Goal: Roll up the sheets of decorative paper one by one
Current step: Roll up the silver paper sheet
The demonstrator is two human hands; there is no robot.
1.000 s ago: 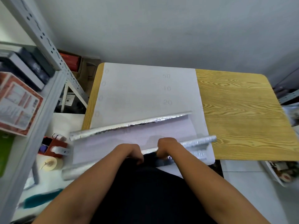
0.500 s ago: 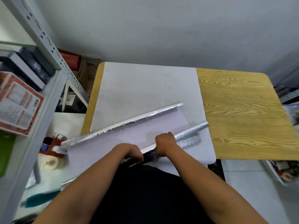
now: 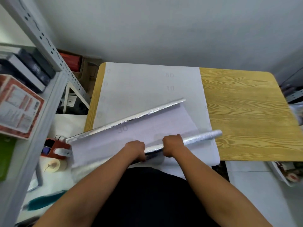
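Observation:
A sheet of silver decorative paper (image 3: 136, 136) lies white side up, slanted across the table's near left part. Its far edge (image 3: 131, 119) curls up and shows the shiny silver face. The near end is wound into a silver roll (image 3: 200, 139) that sticks out to the right. My left hand (image 3: 135, 149) and my right hand (image 3: 173, 143) both grip this roll side by side, fingers curled over it. Under it lie more white sheets (image 3: 147, 89) with faint printed numbers.
The wooden table (image 3: 242, 115) is bare on its right half. A grey metal shelf post (image 3: 49, 51) and boxes (image 3: 18, 104) stand at the left. A tape roll (image 3: 54, 165) and a red holder (image 3: 55, 147) sit on the low white surface at left.
The sheet and roll have swung anticlockwise, so they lie more slanted. The roll's right end has moved further right and up, and both hands have shifted slightly away from my body.

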